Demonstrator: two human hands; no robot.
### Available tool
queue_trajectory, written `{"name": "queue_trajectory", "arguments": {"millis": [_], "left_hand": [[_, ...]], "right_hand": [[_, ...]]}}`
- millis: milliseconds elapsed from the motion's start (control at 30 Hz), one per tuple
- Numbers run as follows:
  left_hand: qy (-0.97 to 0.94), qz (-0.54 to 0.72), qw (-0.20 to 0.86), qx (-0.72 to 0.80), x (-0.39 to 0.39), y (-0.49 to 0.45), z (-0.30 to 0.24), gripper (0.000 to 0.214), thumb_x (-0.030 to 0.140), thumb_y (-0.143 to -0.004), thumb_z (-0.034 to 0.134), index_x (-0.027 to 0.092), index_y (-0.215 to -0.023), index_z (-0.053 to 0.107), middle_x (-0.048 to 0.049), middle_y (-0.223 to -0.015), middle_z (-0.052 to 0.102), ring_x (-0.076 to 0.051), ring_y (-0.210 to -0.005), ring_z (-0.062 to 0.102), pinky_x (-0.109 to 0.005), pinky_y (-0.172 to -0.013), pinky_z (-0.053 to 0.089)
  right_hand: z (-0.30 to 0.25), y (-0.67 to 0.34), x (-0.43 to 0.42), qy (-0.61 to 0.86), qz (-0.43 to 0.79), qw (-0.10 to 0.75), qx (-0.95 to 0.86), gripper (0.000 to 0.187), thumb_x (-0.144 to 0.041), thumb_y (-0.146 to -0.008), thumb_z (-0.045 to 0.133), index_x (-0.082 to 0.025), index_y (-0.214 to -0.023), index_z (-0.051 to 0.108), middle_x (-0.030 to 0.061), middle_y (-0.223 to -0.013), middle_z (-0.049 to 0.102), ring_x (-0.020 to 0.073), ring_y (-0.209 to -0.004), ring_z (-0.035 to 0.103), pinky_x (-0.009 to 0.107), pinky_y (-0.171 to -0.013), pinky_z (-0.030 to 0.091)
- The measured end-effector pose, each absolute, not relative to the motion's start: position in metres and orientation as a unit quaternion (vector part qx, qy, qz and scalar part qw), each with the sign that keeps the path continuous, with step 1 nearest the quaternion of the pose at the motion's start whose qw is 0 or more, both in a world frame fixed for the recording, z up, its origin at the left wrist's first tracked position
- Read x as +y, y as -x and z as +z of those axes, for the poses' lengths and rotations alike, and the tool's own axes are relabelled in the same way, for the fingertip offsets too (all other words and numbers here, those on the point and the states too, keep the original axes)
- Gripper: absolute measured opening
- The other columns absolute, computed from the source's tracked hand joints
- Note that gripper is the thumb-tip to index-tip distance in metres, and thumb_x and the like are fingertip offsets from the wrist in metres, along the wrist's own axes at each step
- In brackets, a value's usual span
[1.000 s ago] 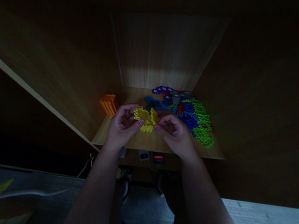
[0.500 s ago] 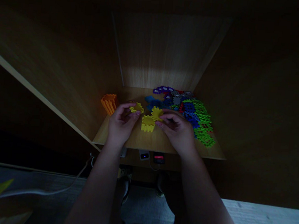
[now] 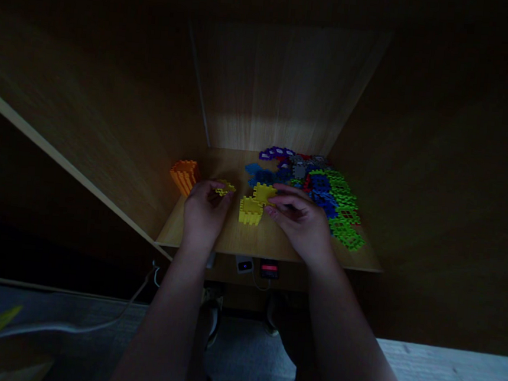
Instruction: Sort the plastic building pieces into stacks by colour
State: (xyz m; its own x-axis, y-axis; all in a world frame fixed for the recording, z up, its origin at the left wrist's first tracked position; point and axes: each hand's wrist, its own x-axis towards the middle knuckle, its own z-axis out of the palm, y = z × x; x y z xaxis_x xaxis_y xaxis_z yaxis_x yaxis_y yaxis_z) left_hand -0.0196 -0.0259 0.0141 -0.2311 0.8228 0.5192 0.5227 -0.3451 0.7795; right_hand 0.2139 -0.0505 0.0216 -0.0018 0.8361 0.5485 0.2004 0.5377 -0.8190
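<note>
Pinched in my left hand (image 3: 204, 213) is a small yellow toothed tile (image 3: 226, 188), seen nearly edge-on. My right hand (image 3: 301, 221) grips another yellow interlocking tile (image 3: 263, 192) by its right side, thumb below and fingers above. That tile lies at the back right of a yellow box (image 3: 250, 212) built of such tiles, standing on the shelf between my hands; I cannot tell whether it is joined to it. To the left of my left hand stands a taller orange structure (image 3: 184, 177) of similar tiles.
A wooden shelf board (image 3: 271, 245) lies inside a dark cabinet. Green tiles (image 3: 345, 213), blue tiles (image 3: 322, 199), grey tiles (image 3: 299, 169) and purple tiles (image 3: 278, 152) are heaped at the right and back. Below the front edge are a white device (image 3: 244, 265) and a red-lit device (image 3: 269, 268).
My left hand has drawn slightly left and tilted its yellow tile. The tile in my right hand has turned and shifted a little left, toward the yellow box.
</note>
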Motion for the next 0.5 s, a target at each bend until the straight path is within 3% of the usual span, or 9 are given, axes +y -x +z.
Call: {"name": "queue_trajectory", "arguments": {"millis": [267, 500], "left_hand": [[-0.655, 0.483, 0.086, 0.575, -0.024, 0.019, 0.011, 0.011, 0.027, -0.087, 0.078, 0.023, -0.097, 0.074, -0.0083, -0.099, 0.077, -0.028, -0.093, 0.071, -0.045, -0.092, 0.058], [-0.661, 0.482, 0.084, 0.569, -0.022, 0.018, 0.006, 0.015, 0.027, -0.086, 0.078, 0.024, -0.100, 0.074, -0.0095, -0.102, 0.078, -0.031, -0.096, 0.072, -0.046, -0.093, 0.058]], "right_hand": [[0.018, -0.209, -0.050, 0.382, 0.320, 0.577, -0.647, 0.016, -0.041, -0.088, 0.089, -0.028, -0.094, 0.081, 0.0057, -0.122, 0.077, 0.0235, -0.122, 0.073, 0.042, -0.104, 0.063], [0.011, -0.210, -0.048, 0.389, 0.331, 0.561, -0.651, 0.018, -0.041, -0.090, 0.087, -0.028, -0.096, 0.075, 0.0051, -0.128, 0.076, 0.0235, -0.121, 0.073, 0.046, -0.110, 0.059]]}}
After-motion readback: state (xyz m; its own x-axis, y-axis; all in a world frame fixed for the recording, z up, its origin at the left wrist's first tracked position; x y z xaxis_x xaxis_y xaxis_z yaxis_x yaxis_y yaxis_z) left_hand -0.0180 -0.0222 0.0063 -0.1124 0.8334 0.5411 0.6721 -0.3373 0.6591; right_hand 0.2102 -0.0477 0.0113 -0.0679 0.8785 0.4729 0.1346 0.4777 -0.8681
